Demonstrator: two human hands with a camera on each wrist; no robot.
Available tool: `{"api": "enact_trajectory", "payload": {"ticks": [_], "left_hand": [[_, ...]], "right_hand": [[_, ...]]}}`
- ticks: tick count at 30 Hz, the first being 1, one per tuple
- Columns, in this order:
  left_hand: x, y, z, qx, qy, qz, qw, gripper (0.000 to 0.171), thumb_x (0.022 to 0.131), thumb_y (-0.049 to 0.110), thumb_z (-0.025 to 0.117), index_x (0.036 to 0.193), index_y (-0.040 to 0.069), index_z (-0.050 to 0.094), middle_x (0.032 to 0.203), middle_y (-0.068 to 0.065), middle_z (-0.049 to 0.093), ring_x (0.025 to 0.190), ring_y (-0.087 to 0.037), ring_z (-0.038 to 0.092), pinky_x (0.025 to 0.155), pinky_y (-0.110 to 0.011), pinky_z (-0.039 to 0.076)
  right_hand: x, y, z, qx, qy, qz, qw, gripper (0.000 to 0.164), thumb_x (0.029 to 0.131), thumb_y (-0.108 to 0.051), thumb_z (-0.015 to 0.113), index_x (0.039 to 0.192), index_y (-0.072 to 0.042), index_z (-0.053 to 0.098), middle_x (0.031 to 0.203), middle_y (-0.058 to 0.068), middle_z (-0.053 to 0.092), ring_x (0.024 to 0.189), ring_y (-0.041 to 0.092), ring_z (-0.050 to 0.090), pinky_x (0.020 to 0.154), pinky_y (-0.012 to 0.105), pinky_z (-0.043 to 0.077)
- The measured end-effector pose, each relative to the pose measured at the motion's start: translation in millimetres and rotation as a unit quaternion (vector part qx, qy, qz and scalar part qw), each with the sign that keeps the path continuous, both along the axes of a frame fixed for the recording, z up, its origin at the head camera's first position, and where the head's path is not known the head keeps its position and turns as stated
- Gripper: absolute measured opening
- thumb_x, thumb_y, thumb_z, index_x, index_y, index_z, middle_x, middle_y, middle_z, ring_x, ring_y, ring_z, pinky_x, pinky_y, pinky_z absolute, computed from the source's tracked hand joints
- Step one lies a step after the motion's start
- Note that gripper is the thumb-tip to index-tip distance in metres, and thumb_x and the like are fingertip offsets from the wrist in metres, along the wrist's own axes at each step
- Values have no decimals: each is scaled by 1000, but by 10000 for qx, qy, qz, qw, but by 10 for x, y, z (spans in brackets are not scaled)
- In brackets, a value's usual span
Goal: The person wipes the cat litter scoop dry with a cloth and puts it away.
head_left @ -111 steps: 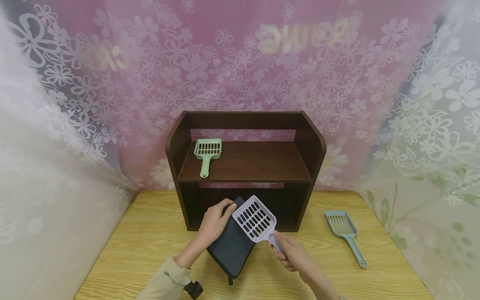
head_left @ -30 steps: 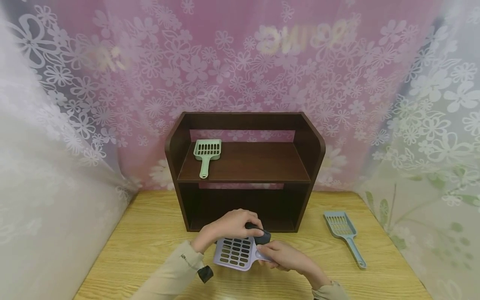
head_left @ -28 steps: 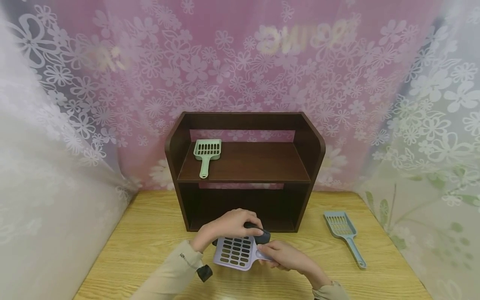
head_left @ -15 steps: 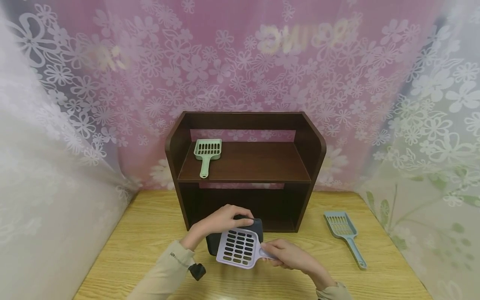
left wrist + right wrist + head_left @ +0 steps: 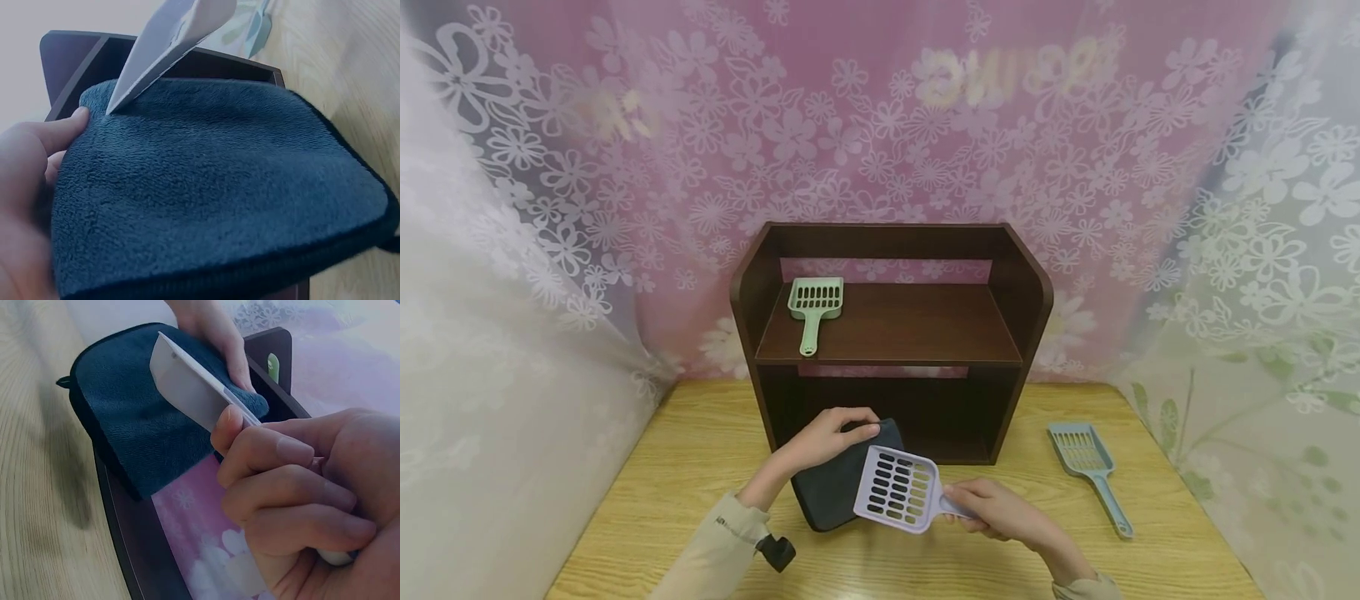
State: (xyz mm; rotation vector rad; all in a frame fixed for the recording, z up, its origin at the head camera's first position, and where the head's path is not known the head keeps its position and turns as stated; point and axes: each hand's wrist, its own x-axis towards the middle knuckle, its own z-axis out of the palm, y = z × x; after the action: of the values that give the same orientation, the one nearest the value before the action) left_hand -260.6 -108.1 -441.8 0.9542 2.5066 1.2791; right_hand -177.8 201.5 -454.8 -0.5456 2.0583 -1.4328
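Observation:
In the head view my right hand [image 5: 1000,512] grips the handle of a lilac litter scoop [image 5: 897,490], its slotted head pointing left. My left hand [image 5: 822,443] holds a dark blue fleecy cloth [image 5: 833,487] by its upper edge, thumb on the near face. Seen from the left wrist, the cloth [image 5: 206,181] looks folded, with a small loop at one corner. The scoop's edge [image 5: 150,59] stands against its plush face in that view. From the right wrist, the curled fingers [image 5: 294,494] wrap the handle, and the scoop head [image 5: 187,387] overlaps the cloth.
A dark brown two-tier shelf [image 5: 887,321] stands behind the hands. On its upper board, at the left, lies a green litter scoop [image 5: 815,308]. A blue-grey litter scoop [image 5: 1088,467] rests on the wooden table [image 5: 692,450] at right. Flowered curtains [image 5: 880,125] enclose the back and sides.
A second ago the cloth was bunched over the scoop near its handle. Left hand and cloth have since moved left, the cloth spreading flatter behind the scoop, while the scoop has shifted slightly right.

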Motion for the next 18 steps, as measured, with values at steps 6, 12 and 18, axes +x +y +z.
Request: {"api": "enact_trajectory", "payload": {"ticks": [6,12,18], "left_hand": [[16,-70,-51,488,-186,180,9985,18,105,32,57,113,22,71,103,5,67,95,-16,58,87,-34,46],[53,-96,-62,687,-188,455,9964,19,105,32,57,111,20,71,106,3,68,96,-16,59,87,-35,45],[117,-27,-90,925,-51,1126,9893,20,104,33,58,111,19,71,105,3,69,95,-16,58,89,-37,44]], "right_hand": [[19,49,-11,-148,-108,-57,9998,45,111,-36,39,95,-2,63,62,-9,37,46,1,22,40,16,20],[64,155,-50,-350,-327,-454,9978,44,111,-39,39,95,-3,59,60,-9,34,44,1,21,39,16,20],[93,106,-108,-689,-577,-1095,9899,45,110,-45,36,93,-8,54,61,-10,35,44,0,24,39,16,22]]}}
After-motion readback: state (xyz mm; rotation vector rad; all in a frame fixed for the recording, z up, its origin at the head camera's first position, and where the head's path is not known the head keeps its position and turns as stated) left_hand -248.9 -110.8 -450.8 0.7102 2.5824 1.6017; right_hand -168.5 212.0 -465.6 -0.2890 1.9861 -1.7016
